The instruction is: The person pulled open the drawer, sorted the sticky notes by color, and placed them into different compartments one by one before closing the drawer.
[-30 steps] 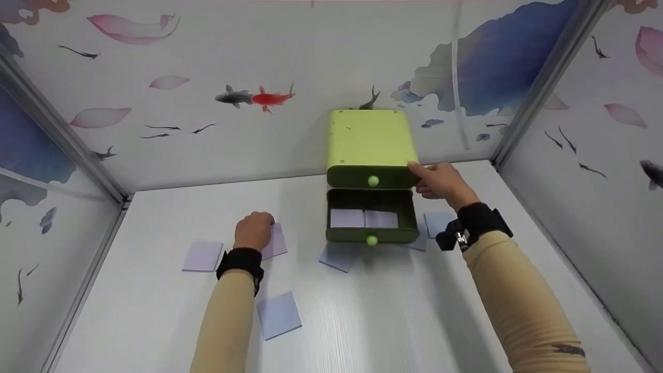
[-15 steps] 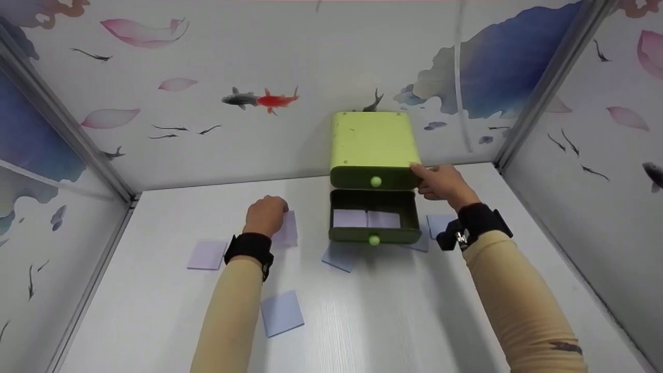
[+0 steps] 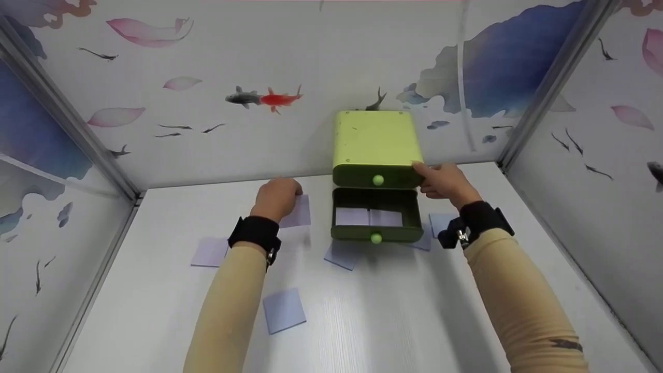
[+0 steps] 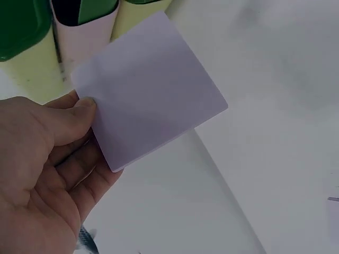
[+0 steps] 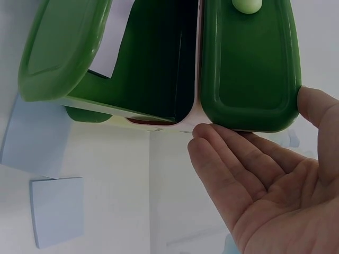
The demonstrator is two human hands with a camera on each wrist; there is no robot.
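My left hand [image 3: 277, 199] pinches a thin purple square card [image 4: 151, 90] near one corner. In the left wrist view its thumb lies on the card's face and the other fingers are behind. The card is tilted above the table, left of a yellow-green drawer box [image 3: 378, 137]. My right hand [image 3: 444, 182] holds the box's upper right front corner, thumb on top side and fingertips underneath, as the right wrist view shows. The box's lower drawer [image 3: 357, 234] is pulled out, with two purple cards [image 3: 352, 216] inside. Its upper drawer [image 5: 251, 69] is closed.
A purple card [image 3: 208, 252] lies at the left of the white table. Blue cards lie around: one blue card [image 3: 285, 311] in front, another blue card [image 3: 341, 255] by the drawer, more on the right. A patterned wall [image 3: 259, 46] stands behind the box.
My left hand has moved forward and slightly right with the purple card, up from the tabletop. My right hand stays on the box corner. The view has shifted slightly.
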